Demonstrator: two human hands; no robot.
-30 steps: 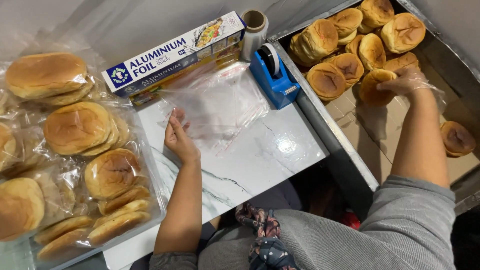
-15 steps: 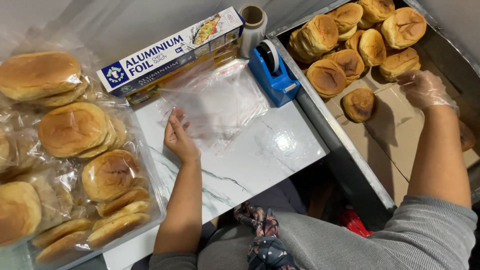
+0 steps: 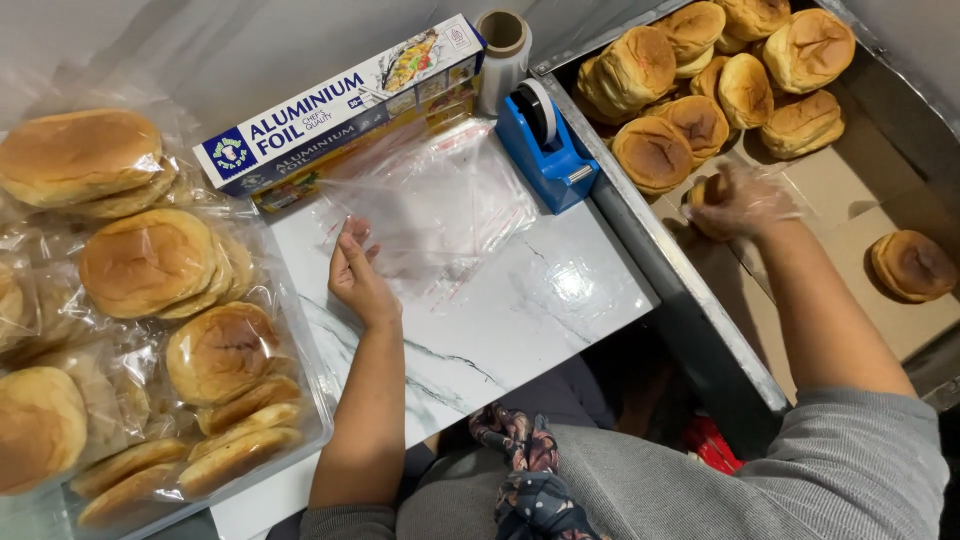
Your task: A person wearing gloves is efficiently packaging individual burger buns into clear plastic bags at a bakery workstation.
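My left hand (image 3: 358,272) rests on the white marble table (image 3: 520,320), its fingertips on the edge of a stack of clear plastic bags (image 3: 430,205). My right hand (image 3: 742,200), in a thin clear glove, is closed around a bun (image 3: 702,196) and holds it over the cardboard lining of the metal tray (image 3: 690,290) on the right. Several loose buns (image 3: 700,90) are piled at the far end of that tray, and a single bun (image 3: 915,265) lies at its right side.
Bagged buns (image 3: 150,300) fill a clear tray on the left. A foil box (image 3: 340,105) and a film roll (image 3: 503,45) lie at the back, with a blue tape dispenser (image 3: 548,150) next to the metal tray's rim.
My right hand reached to the bun pile, took one bun and has drawn it back toward the tray's near left side. My left hand stayed on the bags.
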